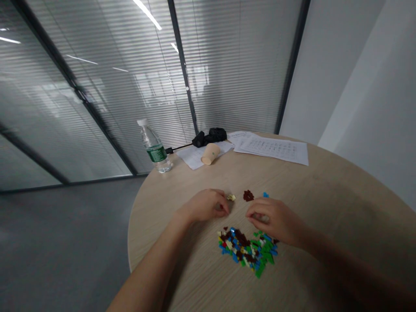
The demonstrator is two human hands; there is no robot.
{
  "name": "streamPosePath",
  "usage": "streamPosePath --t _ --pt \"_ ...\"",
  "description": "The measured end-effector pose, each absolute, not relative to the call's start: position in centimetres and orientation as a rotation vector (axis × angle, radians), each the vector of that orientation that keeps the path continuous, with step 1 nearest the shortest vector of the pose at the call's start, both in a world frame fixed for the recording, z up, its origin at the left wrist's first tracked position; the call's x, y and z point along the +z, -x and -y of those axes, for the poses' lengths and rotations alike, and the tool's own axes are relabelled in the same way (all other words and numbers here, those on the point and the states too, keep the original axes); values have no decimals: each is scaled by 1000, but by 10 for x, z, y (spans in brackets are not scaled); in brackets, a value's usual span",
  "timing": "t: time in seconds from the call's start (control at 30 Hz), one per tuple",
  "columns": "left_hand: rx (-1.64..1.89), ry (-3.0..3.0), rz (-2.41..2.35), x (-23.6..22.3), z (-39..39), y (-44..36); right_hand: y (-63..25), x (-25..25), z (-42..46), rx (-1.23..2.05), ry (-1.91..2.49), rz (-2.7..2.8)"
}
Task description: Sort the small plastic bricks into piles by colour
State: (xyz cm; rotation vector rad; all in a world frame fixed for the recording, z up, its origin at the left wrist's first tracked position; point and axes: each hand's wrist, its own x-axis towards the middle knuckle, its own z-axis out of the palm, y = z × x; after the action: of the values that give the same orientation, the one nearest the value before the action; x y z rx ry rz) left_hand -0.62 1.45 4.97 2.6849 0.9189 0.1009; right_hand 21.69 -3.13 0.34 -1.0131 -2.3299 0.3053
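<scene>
A mixed pile of small toy building bricks (242,249) in brown, green, blue, cream and a little red lies on the round wooden table (195,281). My left hand (208,204) is just beyond the pile's left side, fingers curled down at the tabletop, next to a little group of cream bricks (231,197). Above the pile's right side, my right hand (276,219) has thumb and fingertips drawn together in a pinch. Whatever either hand holds is hidden or too small to see. Between and beyond the hands sit a brown brick cluster (248,196) and some blue bricks (265,195).
Toward the far edge stand a water bottle (156,149) with a green label and, lying on its side, a paper cup (210,154). Printed sheets (273,149) and a black bundled object (209,137) lie behind. Glass panels with blinds (240,65) rise beyond the table.
</scene>
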Motion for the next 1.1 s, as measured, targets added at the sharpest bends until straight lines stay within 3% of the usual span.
streamPosePath --t 0.43,1.1 --pt "137 -2719 -961 54 -12 2 -227 15 34 612 866 2515" --pt "135 -2779 -928 47 -10 -2 -199 10 48 551 952 2467"
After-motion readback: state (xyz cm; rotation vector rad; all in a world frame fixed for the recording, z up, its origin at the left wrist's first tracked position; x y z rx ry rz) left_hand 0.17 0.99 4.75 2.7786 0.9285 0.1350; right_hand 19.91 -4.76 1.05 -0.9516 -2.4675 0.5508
